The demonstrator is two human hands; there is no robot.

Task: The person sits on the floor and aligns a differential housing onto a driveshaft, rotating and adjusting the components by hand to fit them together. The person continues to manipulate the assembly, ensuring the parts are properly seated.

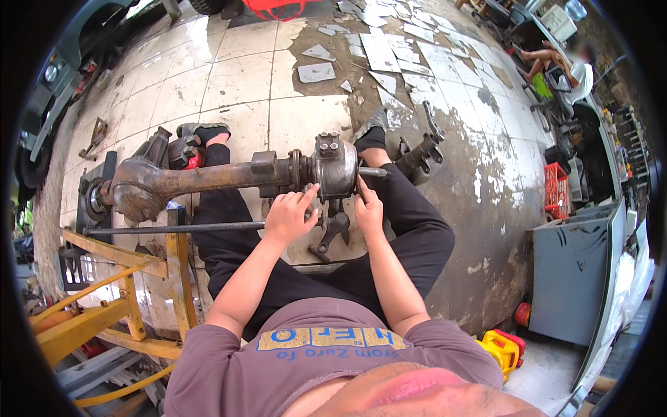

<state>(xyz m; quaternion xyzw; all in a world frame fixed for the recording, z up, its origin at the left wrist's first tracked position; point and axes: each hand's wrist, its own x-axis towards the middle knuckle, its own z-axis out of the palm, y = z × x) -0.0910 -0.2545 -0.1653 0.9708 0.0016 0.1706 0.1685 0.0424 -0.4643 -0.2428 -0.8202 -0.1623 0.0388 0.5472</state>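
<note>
A heavy, greasy vehicle axle housing (201, 178) lies across in front of me, its rounded differential bulge (139, 198) at the left. At its right end is a round metal knuckle (335, 167) with bolts on top and a stub shaft (374, 172) pointing right. My left hand (288, 217) rests against the knuckle's near left side, fingers stretched and spread. At its near right edge is my right hand (369, 210), thumb and fingers closed together; a small dark thing seems to be between them, too small to name. A metal arm (336, 233) hangs below the knuckle.
A long rod (174, 228) runs along the axle's near side. Yellow metal frames (125, 306) stand at the left. Loose metal parts (420, 156) lie beyond my right leg. Broken tiles (379, 52) cover the far floor. A grey cabinet (577, 274) and a seated person (573, 76) are right.
</note>
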